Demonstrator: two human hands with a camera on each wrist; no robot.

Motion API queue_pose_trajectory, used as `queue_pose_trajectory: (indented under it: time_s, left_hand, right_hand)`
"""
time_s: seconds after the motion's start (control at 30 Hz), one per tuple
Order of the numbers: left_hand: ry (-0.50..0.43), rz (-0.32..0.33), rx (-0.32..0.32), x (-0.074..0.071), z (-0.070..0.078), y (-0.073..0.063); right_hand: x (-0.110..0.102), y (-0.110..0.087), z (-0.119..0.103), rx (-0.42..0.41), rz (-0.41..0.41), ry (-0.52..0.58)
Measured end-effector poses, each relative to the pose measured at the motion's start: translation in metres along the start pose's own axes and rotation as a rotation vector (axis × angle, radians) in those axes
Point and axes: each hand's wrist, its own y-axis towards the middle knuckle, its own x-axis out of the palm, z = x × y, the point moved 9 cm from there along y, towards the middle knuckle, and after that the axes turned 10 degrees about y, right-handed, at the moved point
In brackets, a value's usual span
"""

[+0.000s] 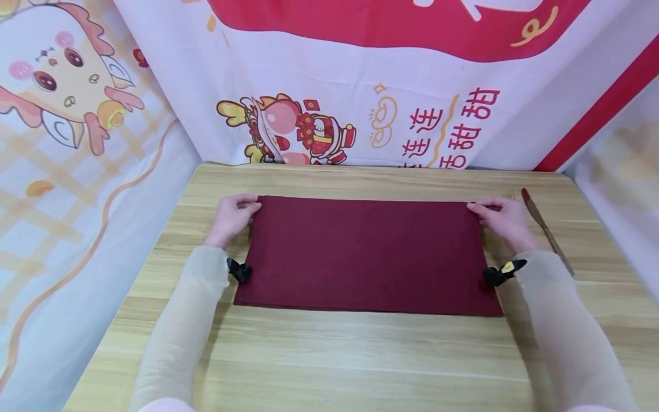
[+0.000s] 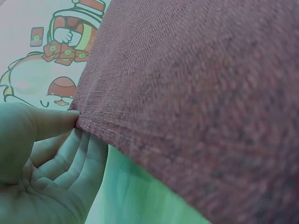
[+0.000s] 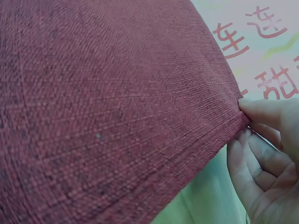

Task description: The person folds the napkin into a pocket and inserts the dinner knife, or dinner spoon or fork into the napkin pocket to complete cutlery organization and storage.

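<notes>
A dark red cloth (image 1: 368, 257), folded into a wide rectangle, spreads between both hands over the wooden table. Its far left corner is pinched between thumb and fingers of my left hand (image 1: 233, 218). My right hand (image 1: 501, 220) pinches the far right corner the same way. In the left wrist view, the left thumb presses on the corner of the cloth (image 2: 196, 93) while the other fingers curl beneath it. The right wrist view has the cloth (image 3: 121, 112) drawn taut towards the right fingertips.
A table knife (image 1: 546, 229) with a reddish tip lies right of the right hand on the wooden table (image 1: 360, 366). Printed white curtains (image 1: 329, 68) hang behind the table, with more patterned fabric (image 1: 77, 189) along the left side.
</notes>
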Motion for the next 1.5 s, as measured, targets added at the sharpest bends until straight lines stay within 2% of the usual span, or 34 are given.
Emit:
queue_pose_trajectory:
  time_s: [0.1,0.3,0.53,0.67,0.9,1.17,1.37,1.5]
  left_hand:
    - [0.056,0.017,0.019,-0.001,0.003,0.003]
    - [0.158,0.105,0.071,-0.010,0.007,0.015]
    - [0.142,0.174,0.063,-0.013,0.013,0.023]
    - [0.116,0.208,0.047,-0.011,0.010,0.027]
    - [0.125,0.190,0.005,-0.003,0.001,0.032]
    - [0.110,0.204,-0.027,-0.004,-0.002,0.034]
    - [0.087,0.214,-0.015,-0.006,0.002,0.031]
    - [0.086,0.222,0.016,-0.005,0.010,0.027]
  right_hand:
    - [0.003,0.003,-0.002,-0.019,-0.011,-0.004]
    - [0.007,0.012,-0.009,-0.070,0.007,-0.013]
    - [0.008,0.017,-0.018,-0.080,0.081,0.030]
    - [0.012,0.018,-0.021,-0.079,0.109,0.027]
    - [0.018,0.019,-0.018,-0.042,0.076,-0.025]
    - [0.018,0.018,-0.014,-0.039,0.039,0.045]
    - [0.014,0.011,-0.019,-0.061,0.026,0.055]
    - [0.012,0.004,-0.024,-0.081,0.005,0.070]
